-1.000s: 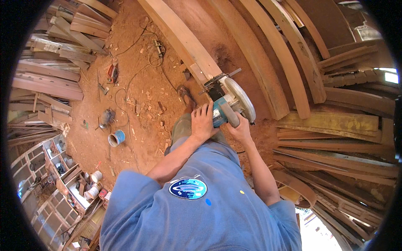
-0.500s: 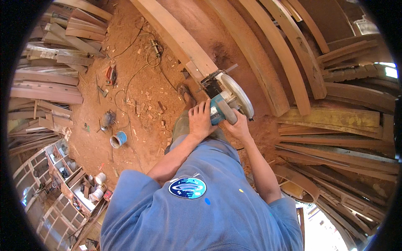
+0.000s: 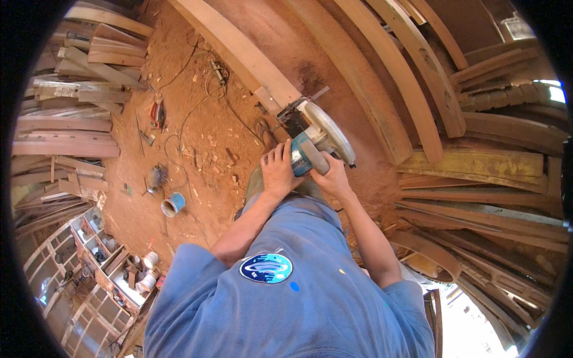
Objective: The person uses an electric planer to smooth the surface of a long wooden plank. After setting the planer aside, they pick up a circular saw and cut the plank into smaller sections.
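A circular saw [image 3: 303, 156] with a teal motor body and a pale round blade guard rests at the near end of a long timber beam [image 3: 248, 55]. My left hand [image 3: 278, 170] lies over the teal body, its fingers closed on it. Around the grey rear handle my right hand [image 3: 332, 178] is wrapped. The saw's dark base plate reaches onto the beam's end, and a thin metal bar sticks out past it. The blade itself is hidden by the guard and the body. A small wood block [image 3: 267, 100] sits against the beam's left side.
Further long beams [image 3: 352, 77] lie to the right, beside stacked boards [image 3: 477, 170]. Sawdust and offcuts cover the floor on the left, with a cable [image 3: 182, 156], a blue tin [image 3: 173, 204], a red-handled tool [image 3: 156, 113] and a compartmented box [image 3: 122, 298].
The saw and both hands sit slightly further left and lower against the beam's end, as the whole view shifts a little. Both hands keep their hold on the saw.
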Available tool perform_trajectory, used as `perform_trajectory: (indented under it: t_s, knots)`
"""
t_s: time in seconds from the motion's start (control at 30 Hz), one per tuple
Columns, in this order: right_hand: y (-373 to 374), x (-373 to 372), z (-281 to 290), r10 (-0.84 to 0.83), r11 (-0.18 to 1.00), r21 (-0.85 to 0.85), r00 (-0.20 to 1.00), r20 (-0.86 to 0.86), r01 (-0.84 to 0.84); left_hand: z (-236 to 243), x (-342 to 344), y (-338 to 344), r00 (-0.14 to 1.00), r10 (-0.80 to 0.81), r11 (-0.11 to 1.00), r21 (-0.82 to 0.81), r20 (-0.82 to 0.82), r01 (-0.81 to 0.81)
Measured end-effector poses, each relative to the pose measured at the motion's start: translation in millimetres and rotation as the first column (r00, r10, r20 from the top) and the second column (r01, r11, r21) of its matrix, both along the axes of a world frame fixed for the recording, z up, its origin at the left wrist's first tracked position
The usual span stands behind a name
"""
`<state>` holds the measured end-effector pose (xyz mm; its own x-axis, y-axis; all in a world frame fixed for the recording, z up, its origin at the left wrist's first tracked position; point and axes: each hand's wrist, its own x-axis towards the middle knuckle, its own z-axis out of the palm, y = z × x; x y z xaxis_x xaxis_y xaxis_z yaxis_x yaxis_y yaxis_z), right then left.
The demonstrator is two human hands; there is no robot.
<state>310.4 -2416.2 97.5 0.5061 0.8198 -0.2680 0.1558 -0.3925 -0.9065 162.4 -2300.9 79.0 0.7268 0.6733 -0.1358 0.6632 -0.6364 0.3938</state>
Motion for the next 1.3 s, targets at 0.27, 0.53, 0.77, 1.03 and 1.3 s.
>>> perform_trajectory:
  t_s: [0.27, 0.53, 0.77, 1.03, 1.3]
  knots:
    - [8, 1, -7, -0.010, 1.000, 0.004, 0.999, 0.031, 0.010, 7, 4, 9, 1.000, -0.008, 1.000, -0.008, -0.015, 0.008]
    - [13, 1, -4, 0.005, 1.000, 0.006, 0.998, 0.067, -0.005, 2, 2, 12, 1.000, -0.019, 0.999, 0.035, -0.016, 0.019]
    - [17, 1, -2, 0.012, 0.999, 0.032, 0.997, 0.079, -0.015, 4, 2, 15, 1.000, -0.018, 0.999, 0.036, -0.022, 0.019]
    - [16, 2, -4, 0.019, 1.000, 0.016, 0.995, 0.095, -0.020, 5, 4, 16, 0.998, -0.030, 0.998, 0.058, -0.047, 0.032]
    - [12, 2, -11, 0.017, 1.000, 0.019, 0.995, 0.102, -0.019, 1, 5, 11, 0.999, -0.011, 0.998, 0.055, -0.031, 0.012]
